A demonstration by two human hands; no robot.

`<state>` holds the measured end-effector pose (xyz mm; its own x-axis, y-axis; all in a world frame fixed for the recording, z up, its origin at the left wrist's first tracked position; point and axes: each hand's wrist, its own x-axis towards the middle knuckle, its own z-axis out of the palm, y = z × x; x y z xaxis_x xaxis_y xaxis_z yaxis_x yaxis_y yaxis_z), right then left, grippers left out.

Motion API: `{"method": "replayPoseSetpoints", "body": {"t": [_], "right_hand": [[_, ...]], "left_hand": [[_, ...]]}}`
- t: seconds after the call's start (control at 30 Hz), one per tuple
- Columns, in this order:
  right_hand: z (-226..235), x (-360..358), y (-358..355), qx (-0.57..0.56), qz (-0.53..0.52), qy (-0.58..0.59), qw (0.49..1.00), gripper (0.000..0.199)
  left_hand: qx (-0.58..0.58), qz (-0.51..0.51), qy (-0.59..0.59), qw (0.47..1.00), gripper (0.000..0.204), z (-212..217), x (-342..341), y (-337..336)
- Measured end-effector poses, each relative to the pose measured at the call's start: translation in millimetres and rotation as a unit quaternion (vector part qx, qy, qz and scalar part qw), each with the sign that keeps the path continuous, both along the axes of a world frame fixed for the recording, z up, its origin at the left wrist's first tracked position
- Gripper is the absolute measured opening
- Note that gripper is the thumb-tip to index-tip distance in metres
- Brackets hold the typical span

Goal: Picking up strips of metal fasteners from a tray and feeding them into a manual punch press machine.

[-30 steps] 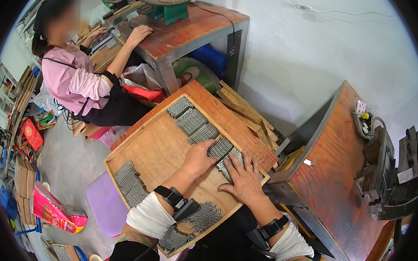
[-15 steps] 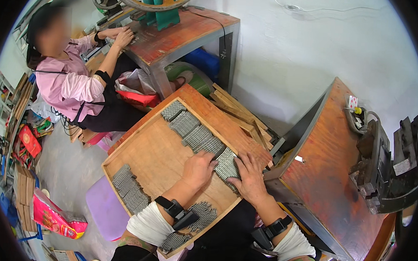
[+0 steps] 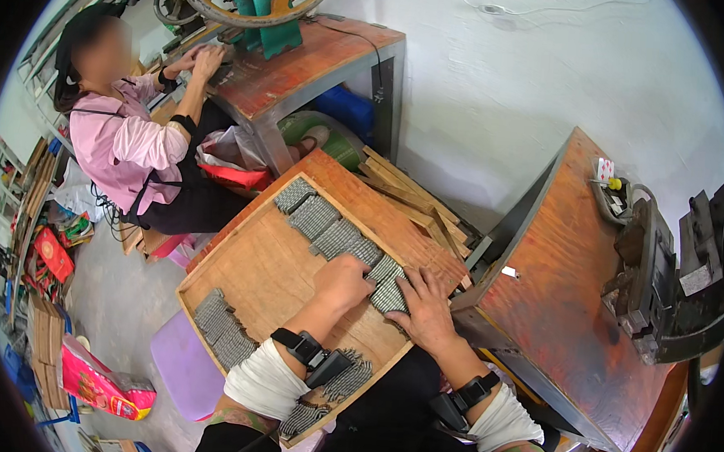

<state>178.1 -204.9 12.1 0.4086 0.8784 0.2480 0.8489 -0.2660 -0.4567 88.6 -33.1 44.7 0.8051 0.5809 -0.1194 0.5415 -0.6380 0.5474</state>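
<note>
A shallow wooden tray (image 3: 274, 258) lies in front of me, with blocks of small grey metal pieces set in tight rows. My left hand (image 3: 342, 284) is curled closed against the left side of the block of metal pieces (image 3: 388, 283) on the tray's right side; whatever its fingers hold is hidden. On the opposite side of that block, my right hand (image 3: 430, 310) rests with its fingers spread and touching the pieces. Further blocks of metal pieces (image 3: 345, 240) run up along the tray's far right edge. Another group of metal pieces (image 3: 224, 329) sits at the left edge.
Under the tray is a reddish wooden board (image 3: 332, 165). A purple stool (image 3: 181, 362) stands at left. To the right is a wood-topped metal bench (image 3: 539, 292) with a dark machine (image 3: 646, 274). A co-worker in pink (image 3: 107, 159) sits at a wooden table (image 3: 330, 56).
My left hand has curled in further beside the block, and my right hand has shifted slightly left over it. At the far table, the co-worker's hands have lifted a little.
</note>
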Motion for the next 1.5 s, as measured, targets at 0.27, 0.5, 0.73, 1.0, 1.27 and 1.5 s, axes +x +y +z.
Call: {"method": "replayPoseSetpoints", "body": {"t": [0.27,0.5,0.73,1.0,1.27,1.5], "right_hand": [[0.1,-2.7,-1.8,0.024,0.008,0.013,1.0,0.066],[4.9,-3.9,-4.9,0.038,0.016,0.007,0.999,0.064],[28.5,-21.2,-3.3,0.113,0.092,-0.031,0.989,0.043],[33.3,-30.0,-12.8,0.115,0.072,-0.032,0.99,0.033],[38.1,-58.6,-5.1,0.128,0.154,0.01,0.98,0.032],[42.6,-62.9,-19.8,0.112,0.148,0.006,0.983,0.029]], "left_hand": [[0.125,-0.066,0.107,0.984,0.026,12.2,14.5,-17.2],[0.089,-0.054,0.14,0.985,0.022,10.9,-21.8,-5.0],[0.123,-0.084,0.082,0.985,0.02,13.0,-37.6,-22.2],[0.104,-0.065,-0.005,0.992,0.016,-7.0,-67.3,-6.0],[-0.107,-0.034,0.023,0.993,0.038,12.6,-159.8,-18.8],[-0.102,-0.052,-0.028,0.993,0.055,-1.0,-166.6,-38.9]]}}
